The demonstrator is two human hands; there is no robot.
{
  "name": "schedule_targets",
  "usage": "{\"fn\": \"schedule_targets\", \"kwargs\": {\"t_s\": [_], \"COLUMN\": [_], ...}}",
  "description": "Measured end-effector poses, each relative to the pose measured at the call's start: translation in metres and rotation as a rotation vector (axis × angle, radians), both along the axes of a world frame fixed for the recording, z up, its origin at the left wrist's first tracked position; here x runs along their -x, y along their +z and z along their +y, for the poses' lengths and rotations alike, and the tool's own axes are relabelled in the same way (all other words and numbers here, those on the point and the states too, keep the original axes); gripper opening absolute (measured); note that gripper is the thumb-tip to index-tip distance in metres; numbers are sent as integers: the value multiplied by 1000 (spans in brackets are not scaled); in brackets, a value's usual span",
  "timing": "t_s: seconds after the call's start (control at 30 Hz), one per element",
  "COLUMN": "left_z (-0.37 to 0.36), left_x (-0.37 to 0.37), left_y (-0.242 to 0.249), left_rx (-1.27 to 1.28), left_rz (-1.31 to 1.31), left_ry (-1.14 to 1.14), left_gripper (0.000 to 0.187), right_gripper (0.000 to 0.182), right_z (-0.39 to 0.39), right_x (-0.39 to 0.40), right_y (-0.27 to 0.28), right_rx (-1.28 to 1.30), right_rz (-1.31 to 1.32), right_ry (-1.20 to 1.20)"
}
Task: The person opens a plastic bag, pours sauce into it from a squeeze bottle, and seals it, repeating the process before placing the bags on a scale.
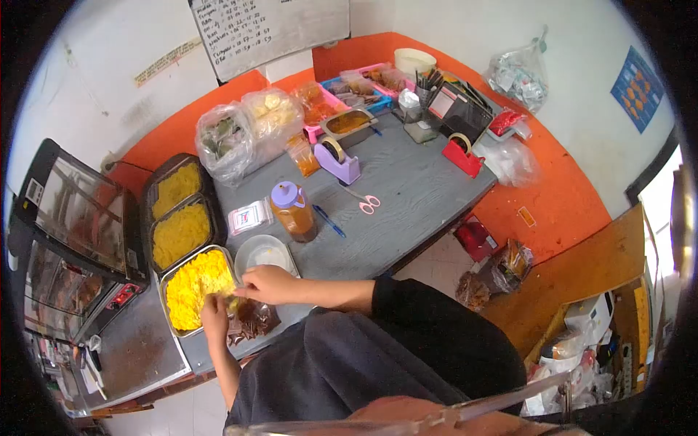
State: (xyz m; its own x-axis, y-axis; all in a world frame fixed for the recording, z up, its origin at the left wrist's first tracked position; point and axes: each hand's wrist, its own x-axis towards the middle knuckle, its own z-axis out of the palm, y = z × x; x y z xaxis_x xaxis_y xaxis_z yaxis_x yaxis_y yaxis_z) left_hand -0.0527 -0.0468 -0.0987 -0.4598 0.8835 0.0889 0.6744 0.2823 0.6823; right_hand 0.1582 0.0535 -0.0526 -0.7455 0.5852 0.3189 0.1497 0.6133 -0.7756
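My left hand [214,314] is closed in a pinch at the front edge of a metal tray of yellow food [190,294]. Close beside it, my right hand [265,284] is closed too, its fingertips meeting the left ones. Whatever lies between the fingers is too small and covered to name. Just below the hands, a clear bag of dark brown pieces [253,320] rests at the table's edge, near my body. A round white tub [263,252] stands directly behind my right hand.
Two dark trays of yellow food [180,234] stand behind the metal one, beside a glass display case [80,261]. On the grey table [407,189] are a purple-lidded sauce bottle [293,212], a blue pen [329,221], pink scissors [369,204] and tape dispensers [338,163].
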Motion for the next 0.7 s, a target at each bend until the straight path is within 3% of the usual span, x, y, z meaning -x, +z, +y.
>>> {"fn": "schedule_targets", "kwargs": {"t_s": [0.03,0.1,0.17,0.23,0.27,0.33,0.37,0.43,0.5,0.6,0.7], "left_z": [2,8,13,22,29,39,36,32,31,14,6], "left_x": [-9,-36,-48,-68,-73,-83,-84,-88,-84,-83,-85], "left_y": [7,21,26,36,35,34,40,70,58,76,68], "left_rx": [-8,-296,-339,-391,-383,-531,-528,-488,-549,-386,-398], "left_rz": [0,350,61,-274,-279,-191,-207,-177,-295,-201,-161], "left_ry": [-12,15,-167,-410,-441,-646,-690,-858,-980,-1180,-1347], "left_gripper": [17,35,54,60,60,69,69,73,70,65,64], "right_gripper": [41,30,19,15,12,12,12,11,11,10,12], "right_z": [2,-1,-17,-34,-41,-46,-48,-59,-74,-104,-142], "right_x": [-6,-24,-39,-46,-44,-39,-39,-39,-38,-42,-41], "right_y": [-4,-5,4,18,21,13,10,12,7,-2,-5], "right_rx": [-45,-75,153,249,355,254,146,180,218,23,175], "right_rz": [47,-25,203,267,329,308,270,275,291,282,229], "right_ry": [-27,-14,-23,-60,-57,-145,-206,-294,-406,-458,-652]}}
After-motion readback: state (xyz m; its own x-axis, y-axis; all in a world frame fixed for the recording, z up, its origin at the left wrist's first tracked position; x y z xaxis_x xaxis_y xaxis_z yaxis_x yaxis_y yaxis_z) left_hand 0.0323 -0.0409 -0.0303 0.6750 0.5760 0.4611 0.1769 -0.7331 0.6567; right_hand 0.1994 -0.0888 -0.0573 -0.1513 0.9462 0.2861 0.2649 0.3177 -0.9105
